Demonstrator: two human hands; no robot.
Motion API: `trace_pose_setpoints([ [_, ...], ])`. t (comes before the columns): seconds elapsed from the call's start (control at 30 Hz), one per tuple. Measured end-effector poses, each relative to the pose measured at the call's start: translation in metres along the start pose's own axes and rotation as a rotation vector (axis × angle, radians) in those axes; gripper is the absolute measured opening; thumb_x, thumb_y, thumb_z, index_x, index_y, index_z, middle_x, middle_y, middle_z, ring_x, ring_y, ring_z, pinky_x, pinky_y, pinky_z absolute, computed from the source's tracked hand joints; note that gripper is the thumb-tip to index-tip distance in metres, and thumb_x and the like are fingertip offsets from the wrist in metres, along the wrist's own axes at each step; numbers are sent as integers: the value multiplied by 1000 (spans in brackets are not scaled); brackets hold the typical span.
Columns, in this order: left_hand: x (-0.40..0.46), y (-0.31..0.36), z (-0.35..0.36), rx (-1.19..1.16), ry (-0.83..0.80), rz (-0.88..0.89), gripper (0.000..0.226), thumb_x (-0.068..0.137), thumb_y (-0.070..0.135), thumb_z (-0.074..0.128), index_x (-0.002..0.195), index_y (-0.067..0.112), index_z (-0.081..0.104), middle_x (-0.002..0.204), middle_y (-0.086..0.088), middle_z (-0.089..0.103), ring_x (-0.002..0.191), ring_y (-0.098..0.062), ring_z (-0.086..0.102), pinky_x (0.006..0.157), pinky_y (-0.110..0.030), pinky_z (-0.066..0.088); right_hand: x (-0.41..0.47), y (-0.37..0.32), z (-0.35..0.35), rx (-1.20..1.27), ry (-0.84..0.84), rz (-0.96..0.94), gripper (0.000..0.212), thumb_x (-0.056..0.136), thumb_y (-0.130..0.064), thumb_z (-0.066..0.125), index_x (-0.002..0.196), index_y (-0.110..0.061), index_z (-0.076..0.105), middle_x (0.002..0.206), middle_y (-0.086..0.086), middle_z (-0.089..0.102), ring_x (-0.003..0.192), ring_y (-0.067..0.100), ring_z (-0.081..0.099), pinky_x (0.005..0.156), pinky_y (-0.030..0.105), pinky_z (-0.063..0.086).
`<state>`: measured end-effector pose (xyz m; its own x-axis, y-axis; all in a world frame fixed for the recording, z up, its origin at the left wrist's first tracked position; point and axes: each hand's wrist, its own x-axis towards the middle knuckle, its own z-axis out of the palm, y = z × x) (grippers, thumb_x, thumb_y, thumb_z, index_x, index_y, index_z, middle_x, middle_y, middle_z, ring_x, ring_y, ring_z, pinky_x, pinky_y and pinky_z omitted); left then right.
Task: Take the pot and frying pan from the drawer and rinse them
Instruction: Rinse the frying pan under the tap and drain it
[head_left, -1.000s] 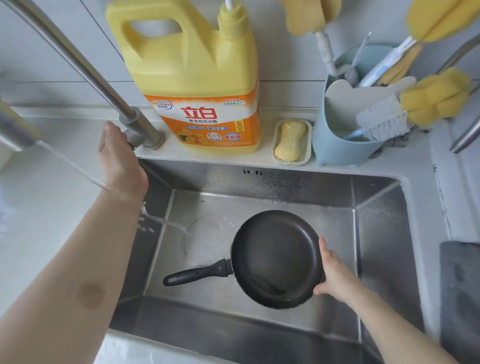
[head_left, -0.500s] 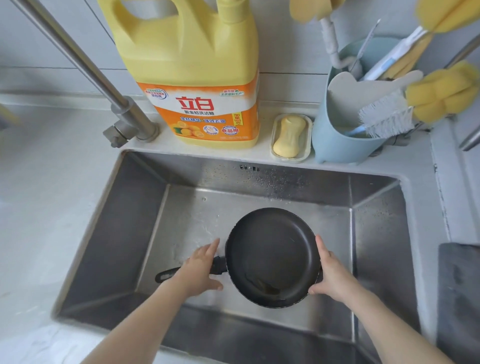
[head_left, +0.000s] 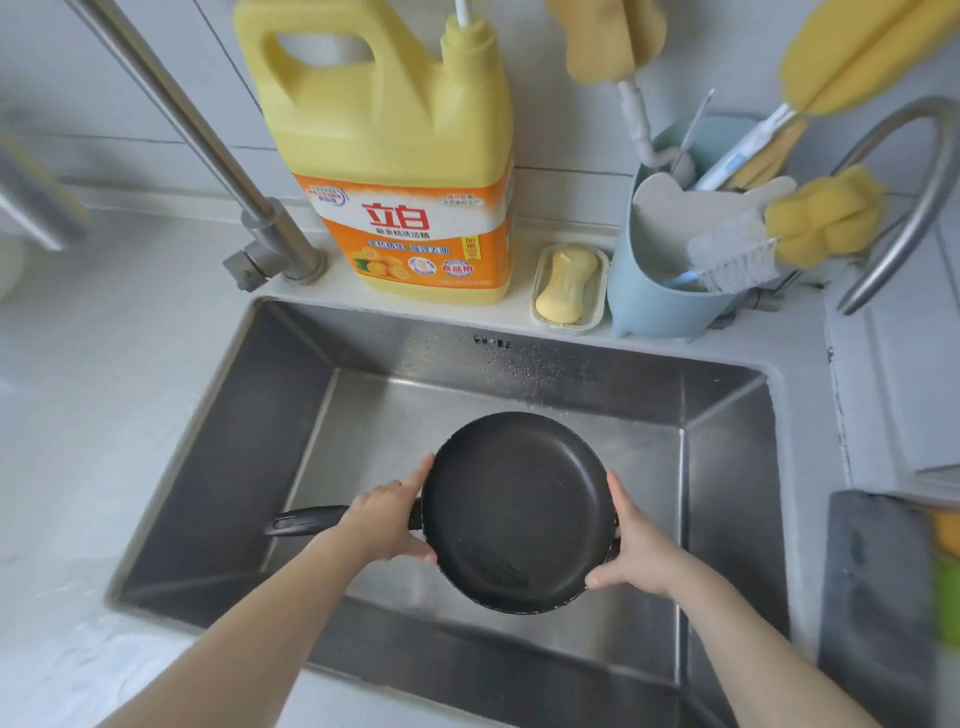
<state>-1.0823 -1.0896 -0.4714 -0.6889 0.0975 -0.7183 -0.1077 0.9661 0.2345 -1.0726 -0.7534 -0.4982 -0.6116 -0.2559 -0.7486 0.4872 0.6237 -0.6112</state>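
Hands gripped a black frying pan (head_left: 514, 512) over the steel sink (head_left: 727, 415), the left hand (head_left: 387, 525) curled round the rim where the handle (head_left: 306, 519) joined, the right hand (head_left: 636, 545) clasping the opposite edge. The pan looked rigid, moderately light and likely slick when wet; its handle offered the surer hold. Detergent jug (head_left: 395, 156) and soap (head_left: 566, 286) stood behind on the table.

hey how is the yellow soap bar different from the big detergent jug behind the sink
The detergent jug stands upright and is far larger; the soap bar lies flat in a small dish. The jug carries an orange printed label and a handle; the soap is plain. Both are yellow and sit on the ledge behind the sink.
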Motion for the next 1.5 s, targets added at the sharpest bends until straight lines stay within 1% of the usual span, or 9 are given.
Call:
trace_pose_setpoints([
  [0.23,-47,1,-55,5,-6,34,131,59,48,86,149,49,-10,104,6,69,103,-22,63,94,-34,46,-59,-41,-3,32,-38,-33,146,50,-23,86,147,-45,-21,116,-17,61,94,8,68,96,33,52],
  [0.5,-110,1,-84,-74,76,154,129,55,44,83,138,64,-14,111,7,68,104,-20,61,97,-40,46,-125,-71,8,77,118,-217,139,56,-10,89,149,-50,-6,109,-9,65,88,11,70,88,33,56],
  [0.67,-156,12,-99,42,451,247,131,56,53,80,143,56,-17,94,3,61,93,-21,57,89,-40,48,-174,-99,10,15,310,-310,138,62,-16,88,143,-55,-18,111,-18,59,87,5,65,73,11,48],
  [0.87,-197,26,-129,9,830,376,134,56,64,79,148,48,-16,96,2,59,97,-22,56,87,-38,48,-230,-145,-3,-159,567,-544,136,70,-21,86,133,-61,-28,133,-37,26,121,-1,38,91,21,35],
  [1.0,-224,36,-155,31,1102,435,133,56,67,80,153,41,-7,99,0,59,95,-24,58,81,-38,50,-258,-171,-18,-260,755,-704,136,72,-24,86,134,-63,-28,154,-18,26,137,7,35,105,25,35],
  [1.17,-258,47,-195,174,1529,497,129,51,57,88,151,22,14,83,-4,55,74,-26,57,65,-38,51,-276,-205,-35,-308,1051,-913,136,66,-21,89,142,-56,-18,152,-13,23,134,-2,29,104,14,26],
  [1.27,-276,49,-216,230,1712,524,113,63,54,83,148,18,17,87,-9,59,75,-28,58,68,-39,50,-280,-226,-47,-343,1187,-1004,125,65,-16,89,147,-36,-3,153,16,31,137,22,32,106,8,20],
  [1.37,-291,50,-231,240,1854,550,92,77,60,64,144,13,21,89,-10,57,74,-28,56,70,-37,46,-294,-249,-52,-369,1238,-1060,121,63,-15,89,148,-25,3,146,28,39,133,37,43,109,23,31],
  [1.5,-306,47,-244,268,1967,524,98,71,52,79,140,10,25,94,-6,46,74,-29,53,71,-37,43,-311,-275,-54,-426,1315,-1156,124,58,-12,91,148,-18,6,138,35,44,122,49,51,100,52,39],
])
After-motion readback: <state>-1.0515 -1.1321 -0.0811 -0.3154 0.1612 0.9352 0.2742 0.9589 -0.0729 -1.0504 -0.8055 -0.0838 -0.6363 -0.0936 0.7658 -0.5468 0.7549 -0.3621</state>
